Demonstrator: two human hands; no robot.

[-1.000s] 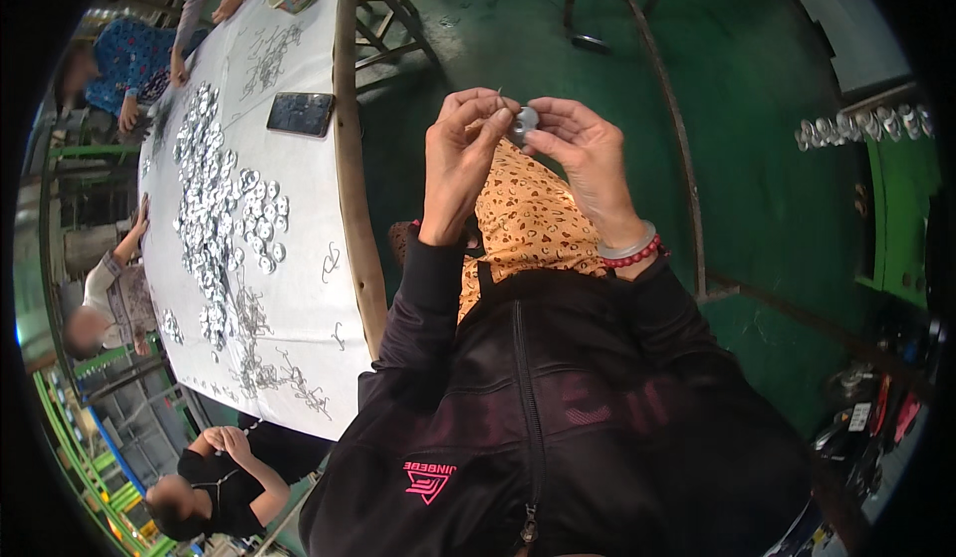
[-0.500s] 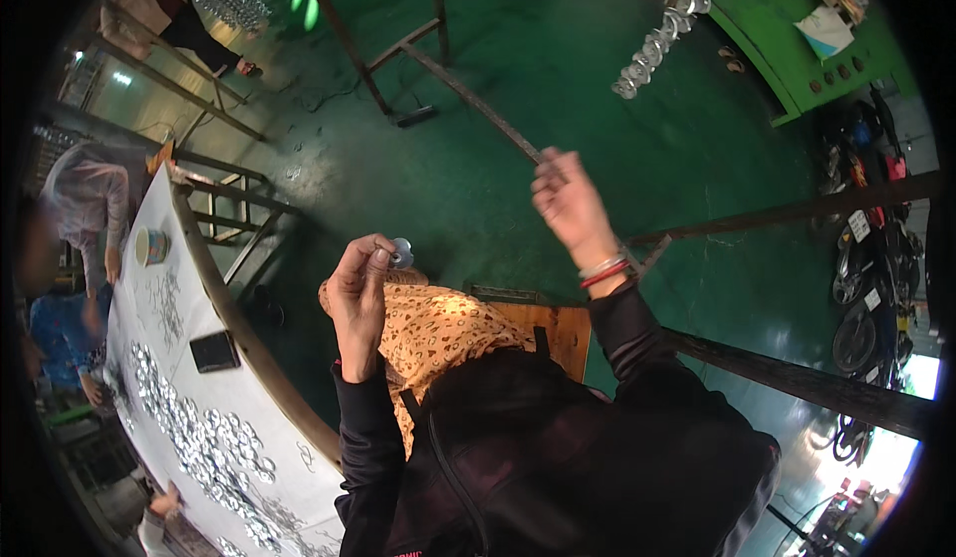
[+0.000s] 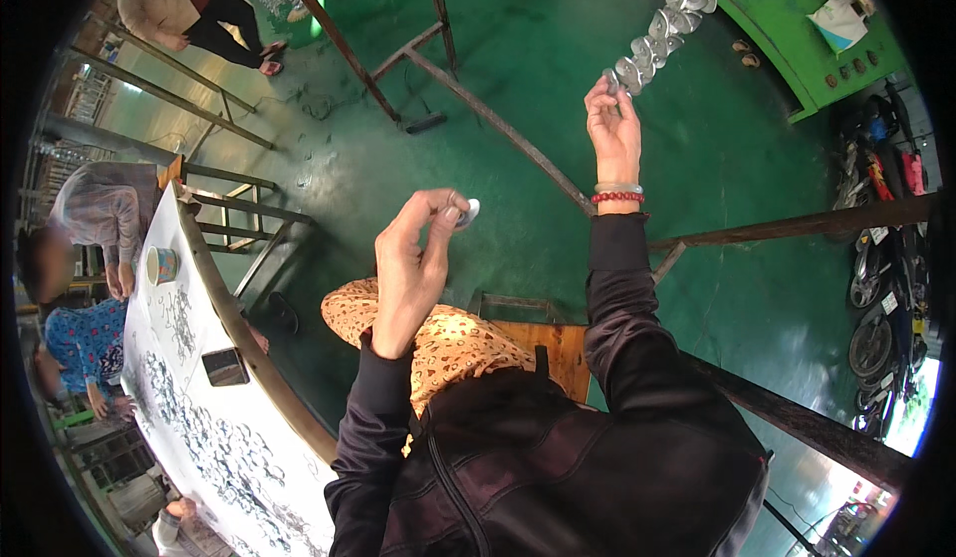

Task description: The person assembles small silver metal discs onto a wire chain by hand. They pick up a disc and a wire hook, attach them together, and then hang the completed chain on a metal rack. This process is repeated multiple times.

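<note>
My left hand (image 3: 411, 263) is raised over my lap, thumb and fingers pinching a small, shiny round metal piece (image 3: 467, 214). Farther forward and to the right, my right hand (image 3: 615, 144) reaches up to the lower end of a hanging string of round metal pieces (image 3: 660, 35). Its fingertips close on a disc-like metal piece (image 3: 610, 81) at that end. Whether this piece is hooked onto the string cannot be made out. Patterned orange cloth (image 3: 468, 343) covers my legs.
A white-topped table (image 3: 289, 447) at left bears many metal rings, a phone (image 3: 226, 368) and a paper cup (image 3: 161, 265). Co-workers sit along its far side; another person stands at far left. Metal frames (image 3: 498, 124) cross ahead; a green table (image 3: 777, 49) and motorbikes (image 3: 871, 348) are at right.
My right hand has moved up and forward to the lower end of the hanging string. The left hand has shifted right and forward, still pinching its metal piece.
</note>
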